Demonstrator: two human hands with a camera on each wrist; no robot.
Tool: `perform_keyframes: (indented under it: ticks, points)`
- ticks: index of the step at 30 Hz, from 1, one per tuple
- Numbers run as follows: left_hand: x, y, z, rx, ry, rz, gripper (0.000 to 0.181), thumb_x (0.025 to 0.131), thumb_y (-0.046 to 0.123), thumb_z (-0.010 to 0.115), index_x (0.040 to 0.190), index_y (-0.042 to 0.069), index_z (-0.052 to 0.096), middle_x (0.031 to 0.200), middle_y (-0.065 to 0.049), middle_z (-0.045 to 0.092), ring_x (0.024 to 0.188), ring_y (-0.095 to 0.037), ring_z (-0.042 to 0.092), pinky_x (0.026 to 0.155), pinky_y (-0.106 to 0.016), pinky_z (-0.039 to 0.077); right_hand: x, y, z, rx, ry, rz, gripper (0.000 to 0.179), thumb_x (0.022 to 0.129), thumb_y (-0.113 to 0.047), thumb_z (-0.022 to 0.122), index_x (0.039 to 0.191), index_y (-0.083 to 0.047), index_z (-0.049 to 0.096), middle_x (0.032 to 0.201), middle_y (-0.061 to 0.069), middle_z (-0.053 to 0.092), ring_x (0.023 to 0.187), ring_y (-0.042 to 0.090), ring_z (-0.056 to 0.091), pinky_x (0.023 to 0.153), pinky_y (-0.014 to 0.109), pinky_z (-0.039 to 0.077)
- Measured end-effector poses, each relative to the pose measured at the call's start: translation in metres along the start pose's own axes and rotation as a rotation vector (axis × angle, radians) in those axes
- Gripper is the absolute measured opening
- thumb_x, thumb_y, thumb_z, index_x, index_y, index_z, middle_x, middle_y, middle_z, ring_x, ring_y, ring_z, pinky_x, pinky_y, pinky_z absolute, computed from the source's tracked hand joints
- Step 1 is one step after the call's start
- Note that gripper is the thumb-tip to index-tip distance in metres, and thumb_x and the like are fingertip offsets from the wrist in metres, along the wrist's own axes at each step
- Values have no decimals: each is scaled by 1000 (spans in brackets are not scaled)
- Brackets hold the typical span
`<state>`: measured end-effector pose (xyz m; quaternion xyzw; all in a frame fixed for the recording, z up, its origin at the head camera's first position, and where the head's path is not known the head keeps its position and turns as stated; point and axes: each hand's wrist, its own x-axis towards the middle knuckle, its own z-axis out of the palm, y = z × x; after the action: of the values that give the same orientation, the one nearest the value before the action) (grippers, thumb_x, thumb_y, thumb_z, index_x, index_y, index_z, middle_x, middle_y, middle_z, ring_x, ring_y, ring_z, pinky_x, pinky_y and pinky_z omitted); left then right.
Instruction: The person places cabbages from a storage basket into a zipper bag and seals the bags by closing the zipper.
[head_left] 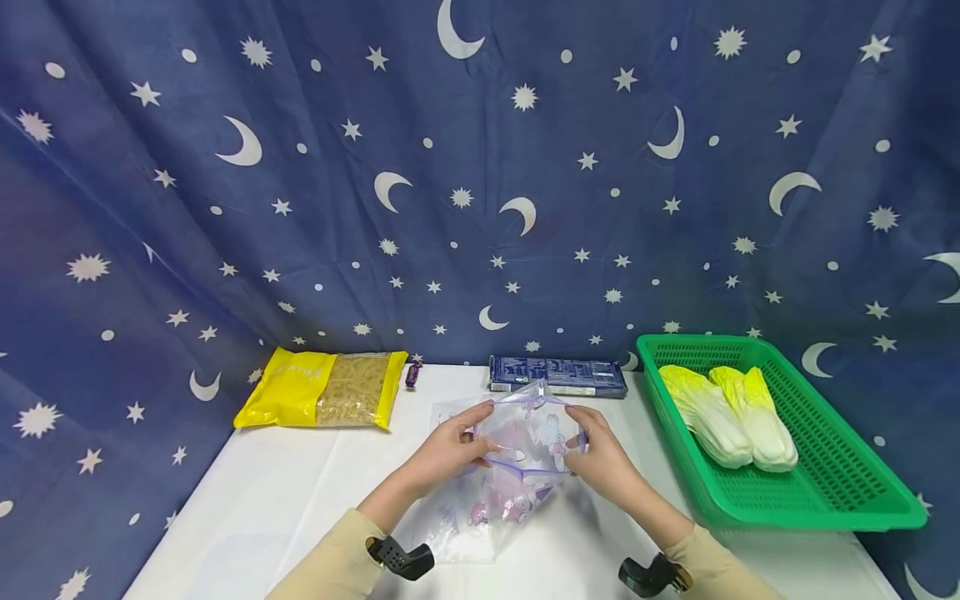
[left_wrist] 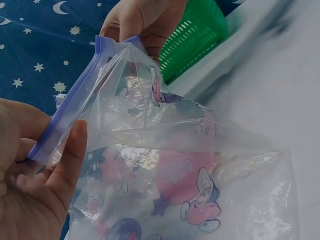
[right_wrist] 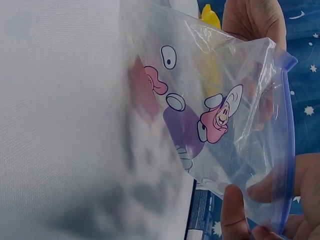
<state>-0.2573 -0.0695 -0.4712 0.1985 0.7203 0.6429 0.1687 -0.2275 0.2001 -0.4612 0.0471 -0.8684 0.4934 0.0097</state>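
Head view: the left hand and the right hand are gripping opposite sides of the mouth of a clear zip bag, fingers and thumbs partly curled at its purple rim. Between them the mouth is standing wide. The bag is sitting mid-table over the white table. Behind it a dark blue box is lying flat; at left a yellow packet is resting near a small dark wrapped item. At right a green basket is holding two cabbages. A navy curtain with moons and stars is hanging behind. Black wrist devices are showing at both sleeves. More clear film is lying under the bag; cannot tell whether it is a second one.

Left wrist view: the left fingers are pinching the rim closely, thin film between. The green basket is showing beyond. The left hand is cut off by the frame edge; the right is partly hidden by the bag.

Right wrist view: the right fingers are bending around the purple edge, one seen through the film. Curtain and white surface are flanking the bag. The yellow behind the film is hard to make out; the lower fingers are cut off.
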Motion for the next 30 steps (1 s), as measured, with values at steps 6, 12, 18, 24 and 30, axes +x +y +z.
perform_keyframes:
  ticks: [6,12,18,24,30]
  points:
    - [0,-1,3,28,-35,27,70,98,10,68,158,1,33,169,-4,21,87,-21,67,81,-33,61,-4,3,-1,11,-2,5,80,73,10,63,151,8,42,154,21,39,102,27,62,60,28,59]
    - [3,2,4,77,-46,45,70,98,12,68,159,4,34,168,-3,24,86,-23,69,81,-31,61,-6,-3,-10,-117,-25,-16,67,87,-5,71,148,9,46,151,25,42,99,24,61,78,38,59]
    - [2,3,1,105,-49,40,72,98,16,69,160,8,34,169,-2,23,86,-24,71,81,-32,61,-12,-19,-26,-198,-98,-12,63,95,-20,71,148,5,48,150,25,44,112,35,58,87,46,57]
    - [1,4,0,104,-65,22,71,98,16,67,160,6,33,169,1,22,89,-22,71,87,-47,59,-15,-37,-60,-248,-141,40,61,99,-31,67,150,-4,49,152,24,44,122,40,58,88,49,59]
    - [1,2,-1,117,-79,28,71,98,14,65,160,5,31,169,-3,21,88,-21,72,76,-33,59,-7,-41,-113,-231,-146,78,72,101,-42,63,156,-3,38,153,26,42,125,40,54,93,53,55]
